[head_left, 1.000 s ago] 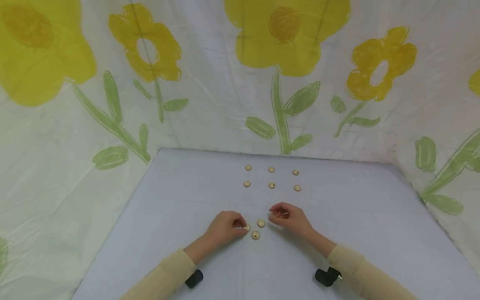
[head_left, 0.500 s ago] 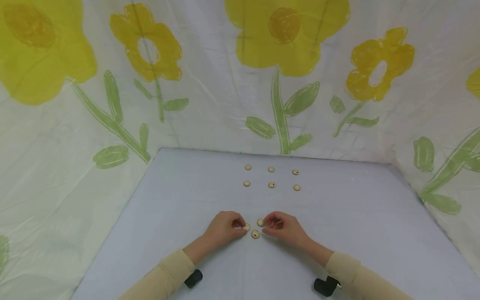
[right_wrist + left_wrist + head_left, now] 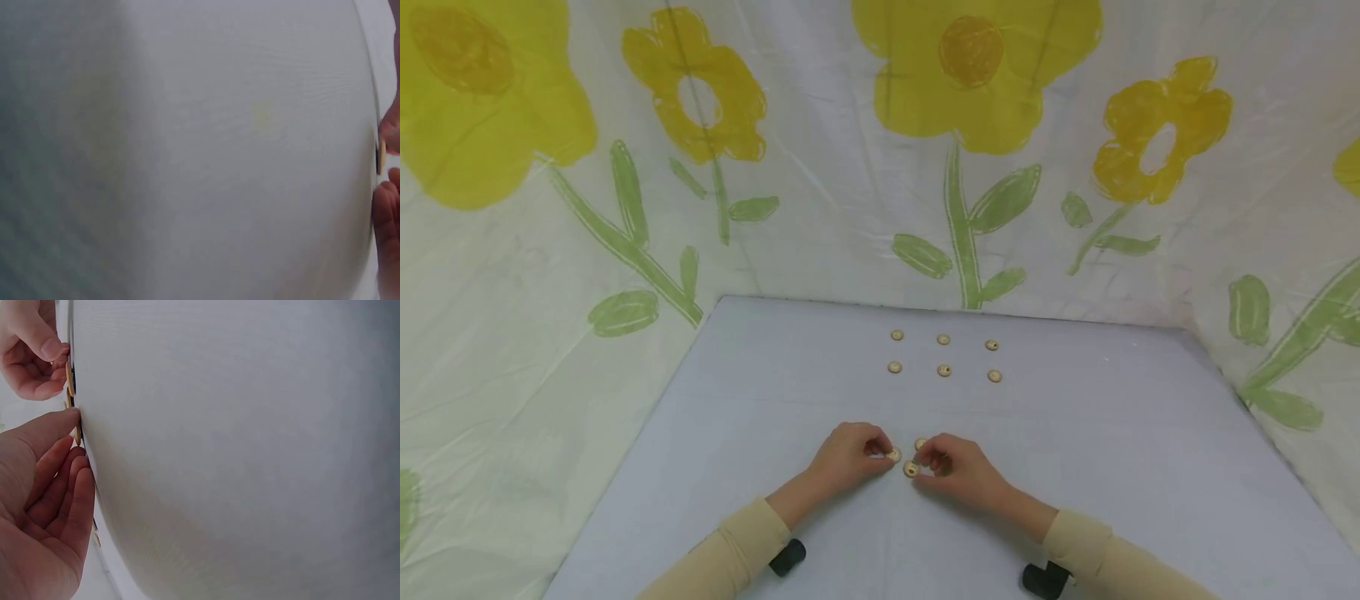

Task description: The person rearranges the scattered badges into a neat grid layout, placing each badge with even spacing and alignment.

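With thumb and fingertips, my left hand pinches the edge of a small round wooden disc lying on the table. My right hand has thumb and fingers loosely bent and parted beside a second wooden disc with a dark mark; in the right wrist view a gap shows between the right thumb and a wooden disc. Behind the right fingers, a third wooden disc is partly hidden. The left wrist view shows a disc edge-on between the left thumb and fingers.
Farther back on the pale table, several similar wooden discs form two rows, one of them a marked disc in the nearer row. A white curtain painted with yellow flowers stands behind the table.
My right hand has moved left and toward the body, past the rear disc to the front one. The left hand stays at its disc, and the rows have not moved.
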Motion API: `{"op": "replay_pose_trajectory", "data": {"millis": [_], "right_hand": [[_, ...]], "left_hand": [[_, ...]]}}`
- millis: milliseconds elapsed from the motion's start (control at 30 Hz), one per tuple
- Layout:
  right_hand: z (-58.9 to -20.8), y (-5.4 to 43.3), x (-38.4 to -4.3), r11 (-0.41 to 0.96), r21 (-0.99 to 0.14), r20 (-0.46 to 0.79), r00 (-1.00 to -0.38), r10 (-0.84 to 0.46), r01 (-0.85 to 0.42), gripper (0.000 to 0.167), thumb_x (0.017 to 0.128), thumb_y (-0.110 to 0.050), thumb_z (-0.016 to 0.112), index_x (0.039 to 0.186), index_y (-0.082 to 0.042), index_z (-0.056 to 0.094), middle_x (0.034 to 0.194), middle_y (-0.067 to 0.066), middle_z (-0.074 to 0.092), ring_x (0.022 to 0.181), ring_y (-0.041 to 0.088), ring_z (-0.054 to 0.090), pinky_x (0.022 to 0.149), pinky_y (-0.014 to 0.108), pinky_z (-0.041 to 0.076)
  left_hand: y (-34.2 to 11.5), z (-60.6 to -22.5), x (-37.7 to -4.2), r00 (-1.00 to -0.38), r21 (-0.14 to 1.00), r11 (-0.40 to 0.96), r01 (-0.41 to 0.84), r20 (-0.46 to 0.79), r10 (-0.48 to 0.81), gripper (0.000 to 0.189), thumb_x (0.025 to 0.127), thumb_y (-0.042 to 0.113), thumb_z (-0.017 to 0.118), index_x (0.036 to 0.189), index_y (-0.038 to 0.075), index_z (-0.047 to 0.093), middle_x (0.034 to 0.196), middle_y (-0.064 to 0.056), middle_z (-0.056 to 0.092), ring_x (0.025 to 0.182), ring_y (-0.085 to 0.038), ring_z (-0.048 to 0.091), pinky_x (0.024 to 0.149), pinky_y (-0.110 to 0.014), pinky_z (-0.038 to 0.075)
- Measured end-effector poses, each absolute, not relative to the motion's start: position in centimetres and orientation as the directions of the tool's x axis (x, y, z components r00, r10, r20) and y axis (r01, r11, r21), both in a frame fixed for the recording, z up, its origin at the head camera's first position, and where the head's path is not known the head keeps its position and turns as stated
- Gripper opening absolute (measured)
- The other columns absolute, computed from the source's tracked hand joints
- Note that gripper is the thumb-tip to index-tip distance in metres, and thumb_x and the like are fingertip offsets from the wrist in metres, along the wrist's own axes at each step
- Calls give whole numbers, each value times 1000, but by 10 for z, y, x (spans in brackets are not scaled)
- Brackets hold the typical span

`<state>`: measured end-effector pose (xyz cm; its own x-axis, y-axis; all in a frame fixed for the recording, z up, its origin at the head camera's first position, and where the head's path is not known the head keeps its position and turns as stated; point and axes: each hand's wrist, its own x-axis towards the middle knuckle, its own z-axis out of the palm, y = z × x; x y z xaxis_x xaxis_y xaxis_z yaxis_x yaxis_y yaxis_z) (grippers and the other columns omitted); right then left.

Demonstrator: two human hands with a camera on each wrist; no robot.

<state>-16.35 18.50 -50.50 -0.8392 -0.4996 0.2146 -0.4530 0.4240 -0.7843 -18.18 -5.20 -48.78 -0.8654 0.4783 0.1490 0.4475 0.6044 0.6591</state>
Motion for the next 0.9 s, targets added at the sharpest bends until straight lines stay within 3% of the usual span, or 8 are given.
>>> {"op": "replay_pose_trajectory", "data": {"millis": [400,900], "right_hand": [[-504,177,-162,491,-710,233,-827,-512,-504,19,80,-11,79,95,-13,68,81,-5,59,71,5,53,62,21,47],[-503,174,-165,518,-702,206,-836,-509,-488,15,80,-12,80,90,-15,69,76,-7,57,69,4,50,60,20,45]], "left_hand": [[-51,-487,-180,-871,659,615,432,129,474,11,81,17,80,87,12,72,79,5,65,73,-10,58,65,-25,46],[-51,-485,-180,-872,649,622,438,139,469,11,82,18,78,90,12,73,80,5,66,73,-10,58,66,-25,46]]}}
